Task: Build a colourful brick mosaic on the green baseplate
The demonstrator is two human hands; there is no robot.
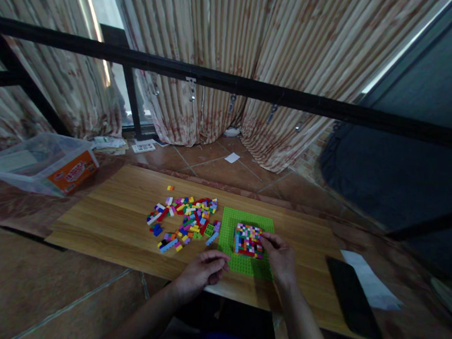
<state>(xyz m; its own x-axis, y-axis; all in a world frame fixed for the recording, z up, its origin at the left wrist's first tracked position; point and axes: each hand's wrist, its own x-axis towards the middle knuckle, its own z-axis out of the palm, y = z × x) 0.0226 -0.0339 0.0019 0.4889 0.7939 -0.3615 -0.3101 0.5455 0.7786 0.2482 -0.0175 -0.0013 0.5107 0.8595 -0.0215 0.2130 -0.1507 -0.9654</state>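
Observation:
A green studded baseplate (227, 231) lies on the wooden table, with a many-coloured block of toy bricks (248, 241) built up on it. My right hand (281, 258) reaches over the plate from the right. Its thumb and forefinger are closed against the block's right edge; any single brick between the fingertips is too small to make out. My left hand (207, 269) rests near the plate's lower left corner, fingers curled in and thumb bent toward them. Whatever those fingers may hold is hidden. Loose toy bricks (195, 216) lie scattered in a pile left of the plate.
The wooden table (110, 218) carries a single orange-yellow brick (170, 188) behind the pile. A clear plastic bin (49, 157) with an orange packet stands at far left. At right lie a dark flat device (352, 297) and white paper (371, 280). A black rail (217, 78) crosses beyond.

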